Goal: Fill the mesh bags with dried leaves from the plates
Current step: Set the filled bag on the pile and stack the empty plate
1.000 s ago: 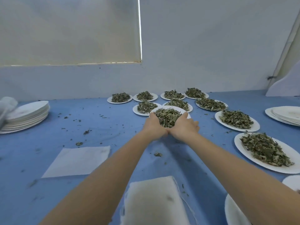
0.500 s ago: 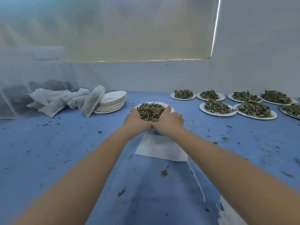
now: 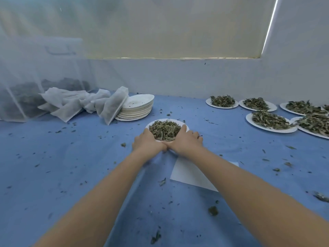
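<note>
Both hands, left (image 3: 148, 143) and right (image 3: 186, 140), curl round the near rim of a plate (image 3: 179, 123) of leaves (image 3: 164, 130) mid-table; fingertips hidden beneath. A flat bag (image 3: 188, 172) lies nearer, partly under the right forearm.

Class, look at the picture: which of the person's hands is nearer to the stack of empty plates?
The left hand. It grips the near-left rim of the leaf-filled plate, on the side toward the stack of empty plates; the right hand grips the plate's far side.

Pale wall (image 3: 178, 77); drawn window blind (image 3: 169, 27), blue table covering (image 3: 53, 166)
</note>
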